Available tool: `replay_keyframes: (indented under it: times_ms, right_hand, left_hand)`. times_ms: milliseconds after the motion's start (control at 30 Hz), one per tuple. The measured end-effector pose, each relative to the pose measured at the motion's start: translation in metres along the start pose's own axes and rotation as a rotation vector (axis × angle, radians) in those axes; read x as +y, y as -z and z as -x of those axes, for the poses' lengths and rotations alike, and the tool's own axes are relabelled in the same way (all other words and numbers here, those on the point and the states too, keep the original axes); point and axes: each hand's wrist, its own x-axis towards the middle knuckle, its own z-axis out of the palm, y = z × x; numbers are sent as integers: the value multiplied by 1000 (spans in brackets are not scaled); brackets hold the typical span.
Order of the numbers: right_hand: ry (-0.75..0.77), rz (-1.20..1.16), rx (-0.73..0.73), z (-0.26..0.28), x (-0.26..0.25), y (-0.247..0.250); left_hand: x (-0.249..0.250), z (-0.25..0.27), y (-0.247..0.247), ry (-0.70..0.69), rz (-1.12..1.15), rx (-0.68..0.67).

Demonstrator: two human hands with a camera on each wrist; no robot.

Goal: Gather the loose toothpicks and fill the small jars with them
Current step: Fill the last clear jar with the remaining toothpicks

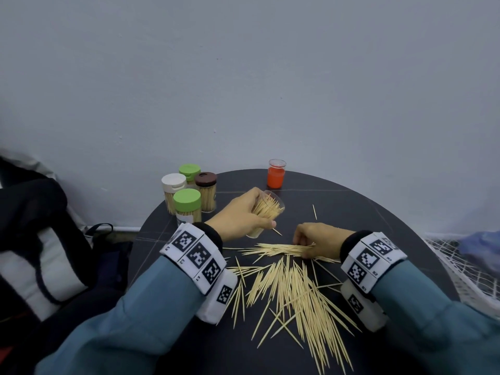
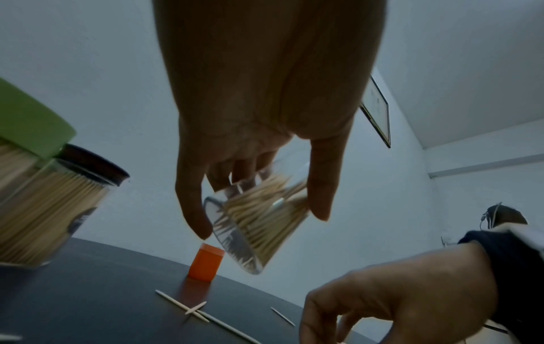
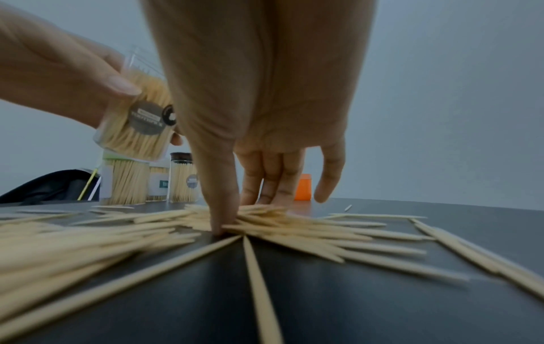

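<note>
1. Right wrist view: a round grey label point(image 3: 150, 118) is seen on the clear jar point(image 3: 138, 130), but its print is too blurred to be read; a teal label on a standing jar is equally unreadable.
2. Square black-and-white coded tags are worn on white wristbands point(image 1: 198, 257) in the head view.
3. A clear, smooth, cylindrical plastic jar, tilted and lidless, is gripped by the left hand point(image 1: 238, 215) at centre frame, fingers and thumb wrapped round it; it is partly filled with toothpicks.
4. Thin, pale wooden loose toothpicks point(image 1: 295, 290), pointed at the ends, are scattered over the dark round table point(image 1: 365, 212), lower centre.
5. A small bundle is pinched against the table by the right hand point(image 1: 316, 240), thumb and fingers drawn narrowly together.
6. Four capped jars point(image 1: 189, 196), filled, are grouped at centre left; an orange cup point(image 1: 276, 174) is stood behind.
</note>
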Motion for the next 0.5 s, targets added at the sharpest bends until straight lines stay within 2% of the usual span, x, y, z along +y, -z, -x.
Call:
replay_keyframes:
  times_ms: [500]
  right_hand:
    - [-48,90,-36,-7,-8,-4]
  left_hand:
    - [-14,-3,8,0,12,1]
